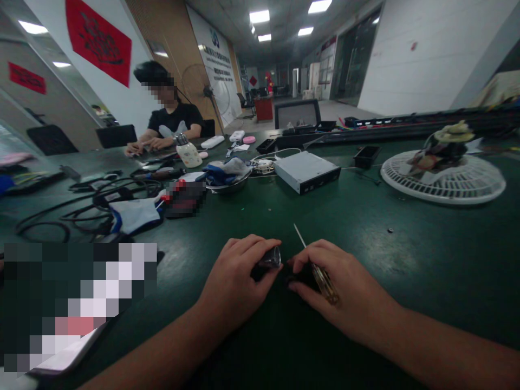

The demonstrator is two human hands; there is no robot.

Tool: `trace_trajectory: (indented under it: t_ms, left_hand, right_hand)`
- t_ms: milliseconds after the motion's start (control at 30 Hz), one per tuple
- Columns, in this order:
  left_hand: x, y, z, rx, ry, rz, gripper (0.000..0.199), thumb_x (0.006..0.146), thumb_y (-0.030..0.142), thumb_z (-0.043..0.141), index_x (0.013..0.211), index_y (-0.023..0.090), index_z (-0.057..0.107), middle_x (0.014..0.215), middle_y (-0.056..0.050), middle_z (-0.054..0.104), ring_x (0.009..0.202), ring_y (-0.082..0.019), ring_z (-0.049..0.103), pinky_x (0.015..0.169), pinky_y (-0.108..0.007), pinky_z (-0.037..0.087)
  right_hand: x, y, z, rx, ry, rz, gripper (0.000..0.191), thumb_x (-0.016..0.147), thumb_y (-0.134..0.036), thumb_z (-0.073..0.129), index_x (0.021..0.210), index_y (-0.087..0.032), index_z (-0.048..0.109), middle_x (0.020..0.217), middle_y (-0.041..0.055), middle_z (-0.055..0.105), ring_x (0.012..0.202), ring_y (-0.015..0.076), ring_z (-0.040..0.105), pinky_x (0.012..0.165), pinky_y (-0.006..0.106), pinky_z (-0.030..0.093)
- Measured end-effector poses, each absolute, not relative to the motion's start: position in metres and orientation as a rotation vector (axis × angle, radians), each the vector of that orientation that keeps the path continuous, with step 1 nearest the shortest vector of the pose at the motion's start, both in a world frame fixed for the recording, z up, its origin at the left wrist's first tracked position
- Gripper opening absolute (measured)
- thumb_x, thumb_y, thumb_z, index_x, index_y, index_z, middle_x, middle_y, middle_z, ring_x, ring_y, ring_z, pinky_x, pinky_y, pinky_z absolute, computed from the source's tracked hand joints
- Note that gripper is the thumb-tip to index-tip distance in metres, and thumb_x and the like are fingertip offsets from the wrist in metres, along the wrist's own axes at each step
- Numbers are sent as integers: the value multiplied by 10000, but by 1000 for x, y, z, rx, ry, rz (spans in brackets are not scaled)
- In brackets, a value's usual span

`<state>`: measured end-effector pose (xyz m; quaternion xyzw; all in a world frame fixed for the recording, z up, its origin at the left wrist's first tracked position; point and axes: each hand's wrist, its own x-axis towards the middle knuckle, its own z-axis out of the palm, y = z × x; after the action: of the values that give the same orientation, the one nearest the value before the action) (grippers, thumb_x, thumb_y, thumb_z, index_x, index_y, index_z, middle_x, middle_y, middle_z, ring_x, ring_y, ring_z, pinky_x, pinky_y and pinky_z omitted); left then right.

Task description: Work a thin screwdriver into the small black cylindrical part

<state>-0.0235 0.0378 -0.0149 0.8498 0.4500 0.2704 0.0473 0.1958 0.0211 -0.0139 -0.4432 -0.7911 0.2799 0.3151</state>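
Observation:
My left hand [239, 271] is wrapped round a small dark cylindrical part [271, 258] whose round, shiny end faces right. Just to its right, my right hand [333, 281] holds a screwdriver [325, 284] with a translucent amber handle against the palm, its thin shaft pointing up and left. The thumb and forefinger of that hand also pinch a small dark piece [290, 279], too dim to make out. The two hands are close together above the green table [349, 216], and the parts they hold are apart.
A silver disc drive [306, 169] lies ahead, with a white fan grille [442, 176] at right. Cables [60, 219], a white-blue glove [136, 215] and a bowl [229, 187] with cloth stand left. A person [173, 116] works at the far left. One small round part [390, 231] lies right.

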Motion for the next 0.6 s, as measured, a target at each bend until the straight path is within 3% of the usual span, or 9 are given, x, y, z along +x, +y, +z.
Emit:
trace_trajectory:
  t_ms: [133,367,600]
  left_hand:
    - [-25,38,-16,2563,1399,789,381,848,154,683,1218,238,652,1092,-54,690,932,-222,631,830,-420,506]
    - [-25,39,-17,2650,1171,703,354,872,218,721,1212,291,656,1115,-30,679,990,-211,619,849,-392,464]
    - [-25,38,-14,2717,937,730,281,912,267,690,1191,259,662,1066,-29,723,936,-185,649,838,-369,454]
  right_hand:
    - [196,21,-15,-1103,-2100,768,153,827,-73,647,865,-221,639,903,21,679,790,171,664,698,309,533]
    - [199,20,-20,-1029,-1900,808,153,858,-110,647,889,-236,565,947,0,715,837,162,698,749,296,550]
    - [198,19,-17,-1044,-1932,788,167,838,-121,691,885,-234,577,854,-12,676,748,150,658,671,276,518]
